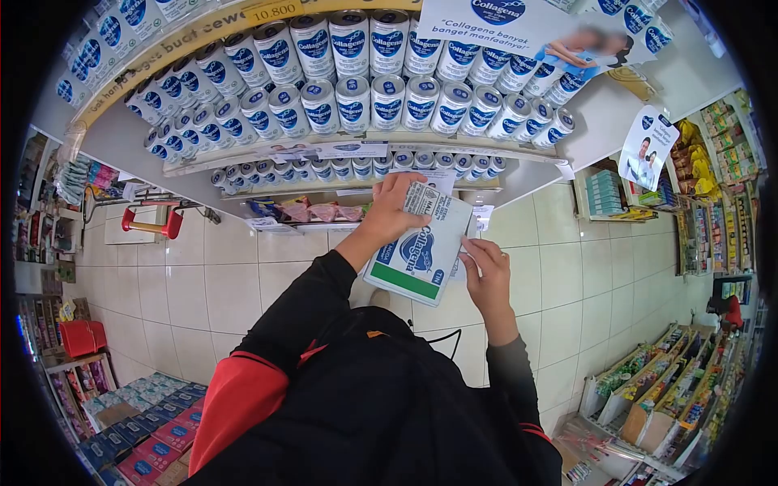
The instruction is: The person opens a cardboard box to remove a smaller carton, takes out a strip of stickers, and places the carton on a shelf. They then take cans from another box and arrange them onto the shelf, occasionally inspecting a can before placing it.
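A white carton (446,229) with blue Collagena print and a green stripe is held tilted in front of my body. My left hand (391,217) grips its upper left side, thumb lying over the printed face and fingers round the far edge. At the carton's right edge, my right hand (489,274) is closed in a pinch, thumb and index finger touching the cardboard there. Whether those fingers hold a flap or just the edge is hard to see. Beyond the carton stand rows of white and blue Collagena cans (354,104) on a shelf.
A price strip (273,11) and a hanging promotional card (648,147) border the shelves. Smaller cans (322,170) fill a lower shelf. A cart with a red handle (152,222) stands left on the tiled floor (227,279). Stocked racks (656,389) line the right; stacked boxes (150,433) sit lower left.
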Available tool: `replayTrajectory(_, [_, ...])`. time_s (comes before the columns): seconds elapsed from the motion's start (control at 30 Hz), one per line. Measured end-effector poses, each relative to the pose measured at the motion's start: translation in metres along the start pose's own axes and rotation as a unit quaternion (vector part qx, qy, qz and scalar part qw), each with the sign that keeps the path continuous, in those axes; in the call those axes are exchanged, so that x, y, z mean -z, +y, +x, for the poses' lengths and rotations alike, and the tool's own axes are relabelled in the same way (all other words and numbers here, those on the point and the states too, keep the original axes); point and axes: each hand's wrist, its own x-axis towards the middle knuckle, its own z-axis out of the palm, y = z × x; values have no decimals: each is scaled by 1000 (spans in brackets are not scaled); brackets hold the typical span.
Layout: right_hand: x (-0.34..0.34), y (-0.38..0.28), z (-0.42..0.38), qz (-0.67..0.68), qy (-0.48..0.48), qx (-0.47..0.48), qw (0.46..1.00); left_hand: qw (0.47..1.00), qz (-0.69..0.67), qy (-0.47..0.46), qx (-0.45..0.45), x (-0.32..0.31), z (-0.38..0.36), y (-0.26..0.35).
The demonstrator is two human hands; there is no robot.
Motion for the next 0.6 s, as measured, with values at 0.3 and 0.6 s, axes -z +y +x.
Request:
replayTrajectory(0.3, [7, 4, 8, 72, -60, -43, 995, 1000, -11, 10, -15, 0, -2, -1])
replayTrajectory(0.6, [-2, -21, 33, 4, -43, -17, 999, 998, -35, 44, -36, -2, 2, -8])
